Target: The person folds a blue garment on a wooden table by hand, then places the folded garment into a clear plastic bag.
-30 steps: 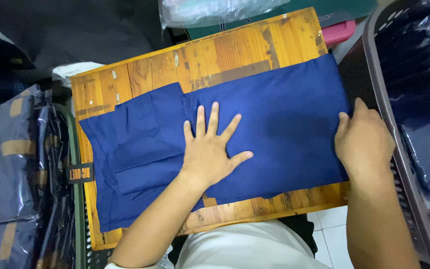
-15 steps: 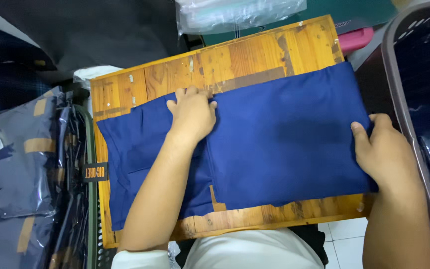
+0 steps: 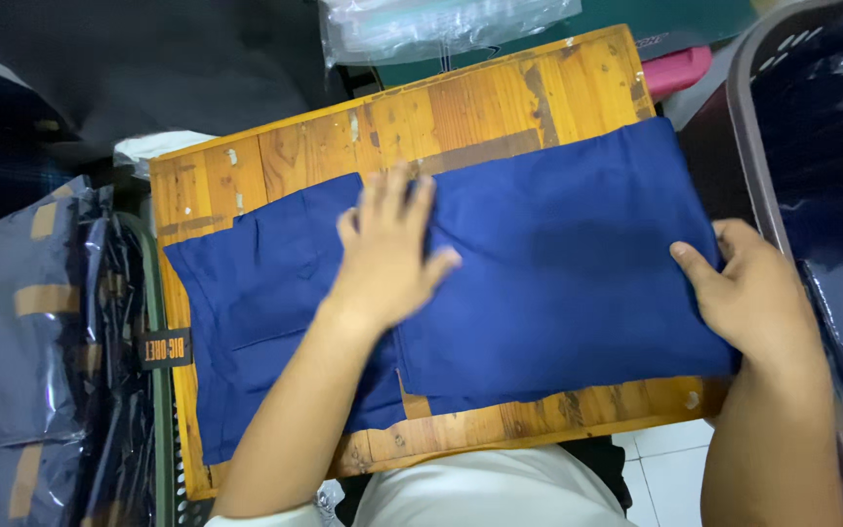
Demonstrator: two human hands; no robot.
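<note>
A folded navy garment is laid on a worn wooden board, its long axis running left to right across the board; the left hand is pressed flat and open on its middle fold, while its right edge is gripped by the curled right hand. To the left, navy items sealed in clear plastic bags with tan tape strips are stacked beside a dark green crate rim bearing a small black label. Farther off, a grey basket holding more bagged navy pieces is seen on the right, with a clear plastic packet beyond the board's far edge.
</note>
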